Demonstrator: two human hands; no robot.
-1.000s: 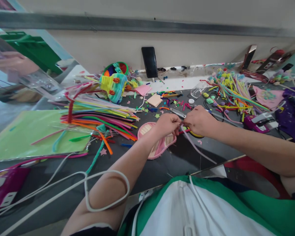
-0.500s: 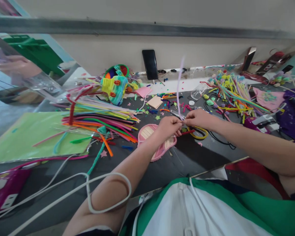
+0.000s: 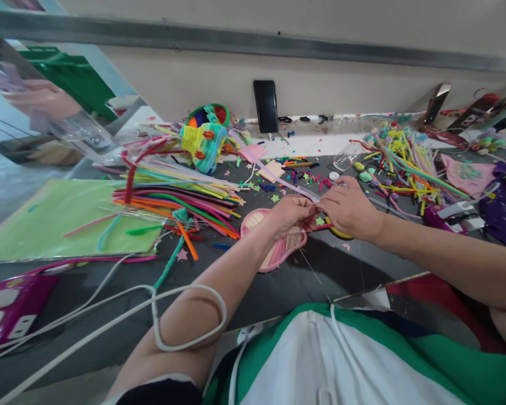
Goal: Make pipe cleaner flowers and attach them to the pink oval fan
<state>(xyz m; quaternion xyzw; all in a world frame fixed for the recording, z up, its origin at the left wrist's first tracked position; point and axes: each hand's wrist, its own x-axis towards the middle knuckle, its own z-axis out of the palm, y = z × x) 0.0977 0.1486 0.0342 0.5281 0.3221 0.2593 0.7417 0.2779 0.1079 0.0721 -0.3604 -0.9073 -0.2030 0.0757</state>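
Note:
A long lavender pipe cleaner slants up and left from the spot where my two hands meet. My left hand is closed, thumb and fingers pinching near its lower end. Beside it, fingertips touching, my right hand is closed on the same spot with the back of the hand upward. Beneath my left hand and wrist lies a pink-edged, rounded piece with cream stripes, partly covered. A yellow loop and a bit of red stem show under my right hand.
Left of my hands lies a bundle of coloured pipe cleaners beside a green sheet. A white cable loops across my left forearm. A phone leans on the wall. More stems and a clear cup stand right.
The lavender pipe cleaner stood nearly upright and now leans far to the left. My right hand has turned over more, its back upward, closer against my left fingers.

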